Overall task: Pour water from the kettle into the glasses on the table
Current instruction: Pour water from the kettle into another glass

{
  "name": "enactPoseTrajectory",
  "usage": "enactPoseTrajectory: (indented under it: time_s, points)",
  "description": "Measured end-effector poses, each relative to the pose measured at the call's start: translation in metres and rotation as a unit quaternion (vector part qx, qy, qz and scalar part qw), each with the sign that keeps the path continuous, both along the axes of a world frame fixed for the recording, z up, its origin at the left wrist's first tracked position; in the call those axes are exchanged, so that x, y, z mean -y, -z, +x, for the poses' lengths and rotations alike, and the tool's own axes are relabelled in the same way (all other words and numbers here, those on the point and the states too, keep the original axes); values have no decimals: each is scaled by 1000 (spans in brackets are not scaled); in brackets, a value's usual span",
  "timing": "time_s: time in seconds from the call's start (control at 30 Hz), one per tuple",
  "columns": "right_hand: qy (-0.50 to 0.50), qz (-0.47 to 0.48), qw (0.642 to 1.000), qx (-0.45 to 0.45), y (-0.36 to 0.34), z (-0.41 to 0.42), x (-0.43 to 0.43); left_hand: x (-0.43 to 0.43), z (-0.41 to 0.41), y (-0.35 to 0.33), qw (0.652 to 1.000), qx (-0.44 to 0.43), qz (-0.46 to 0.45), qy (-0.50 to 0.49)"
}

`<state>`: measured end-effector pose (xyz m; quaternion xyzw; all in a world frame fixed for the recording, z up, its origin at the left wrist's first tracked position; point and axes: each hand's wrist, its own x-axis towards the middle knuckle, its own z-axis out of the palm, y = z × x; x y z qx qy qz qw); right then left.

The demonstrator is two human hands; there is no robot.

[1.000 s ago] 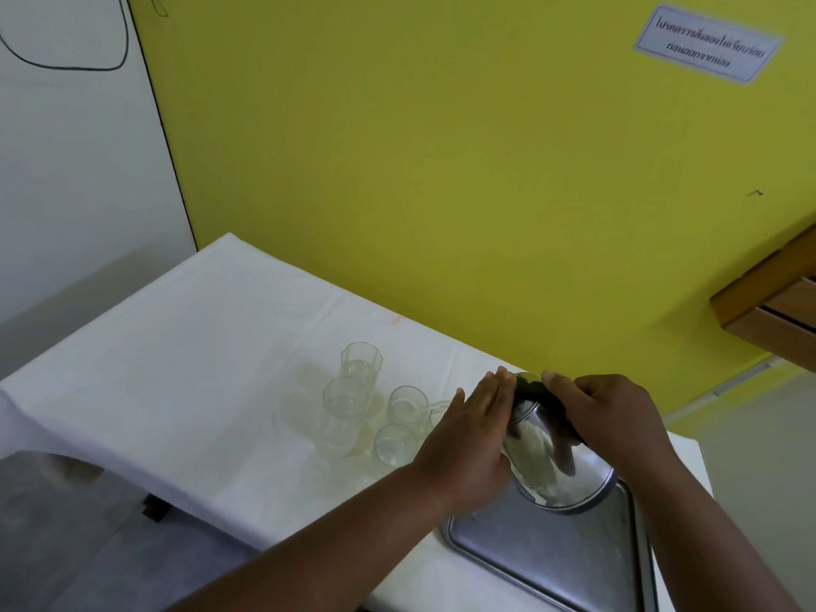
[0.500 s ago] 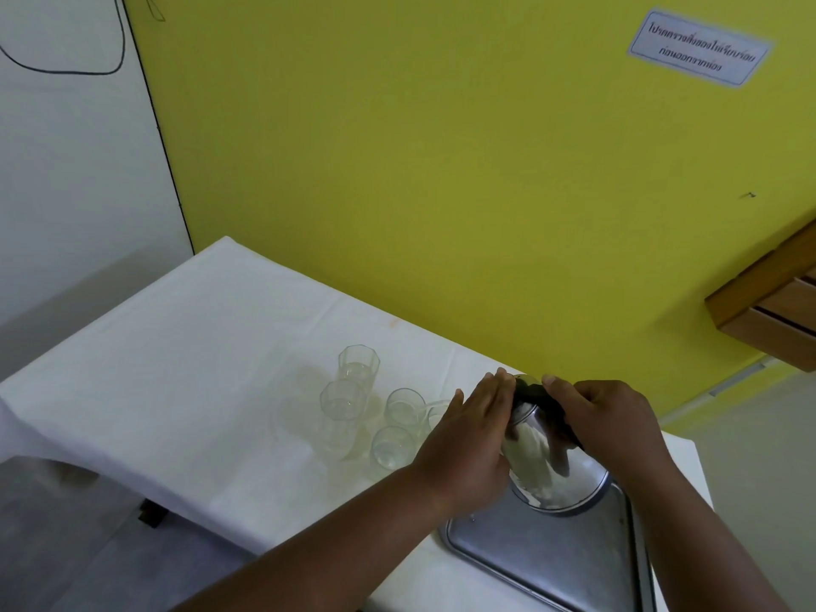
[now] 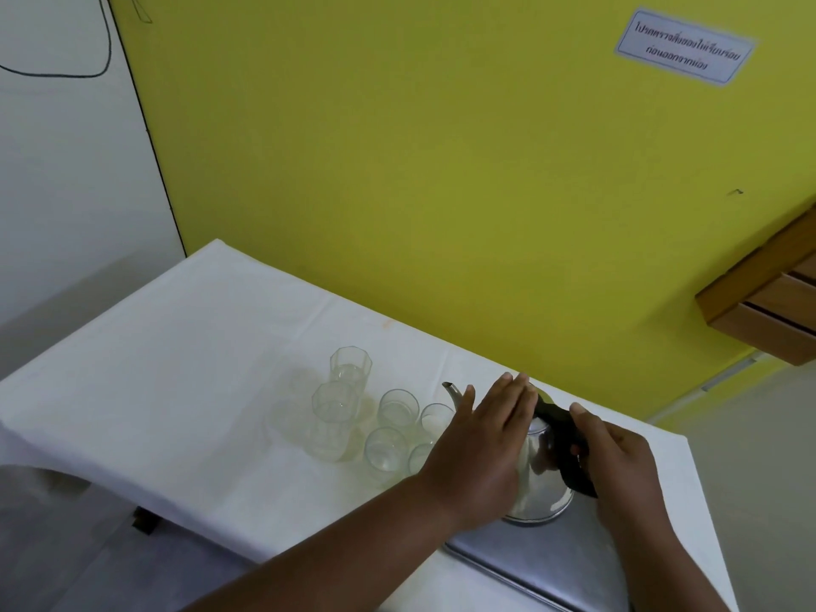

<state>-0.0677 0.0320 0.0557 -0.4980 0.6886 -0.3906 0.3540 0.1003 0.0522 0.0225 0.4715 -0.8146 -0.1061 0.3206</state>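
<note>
A steel kettle [image 3: 541,488] with a black handle stands upright at the far-left corner of a metal tray [image 3: 552,563]. Its spout [image 3: 451,389] points left toward the glasses. My right hand [image 3: 618,461] is closed around the handle. My left hand [image 3: 481,439] lies flat against the kettle's left side and top, fingers straight. Two tall faceted glasses [image 3: 335,417] and several short glasses [image 3: 397,406] stand clustered on the white tablecloth just left of the kettle, with water in them. My left hand hides part of the nearest short glasses.
The table [image 3: 185,368] has a white cloth and stands against a yellow wall. Its front edge runs along the lower left, its right edge just past the tray. A wooden shelf [image 3: 768,298] juts from the wall at the right.
The kettle has swung from tilted toward the glasses back to upright on the tray, so its spout now shows. My left fingers have straightened from their curl over the kettle's top.
</note>
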Motion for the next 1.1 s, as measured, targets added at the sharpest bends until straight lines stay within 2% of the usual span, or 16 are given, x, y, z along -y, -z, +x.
enactPoseTrajectory:
  time_s: [0.1, 0.33, 0.5, 0.87, 1.1]
  points:
    - [-11, -12, 1000, -25, -7, -5, 2, 2, -4, -2, 1000, 0, 5, 2]
    - [-54, 13, 978, -200, -23, -9, 16, 4, -11, 9, 996, -29, 86, 9]
    - [-67, 31, 956, -284, -26, -8, 22, 3, -14, 14, 992, -51, 116, 12]
    - [-77, 30, 931, -354, -35, -8, 24, 3, -17, 18, 989, -84, 122, 21]
    - [-76, 32, 926, -368, -38, -11, 24, 2, -19, 14, 987, -92, 131, 30]
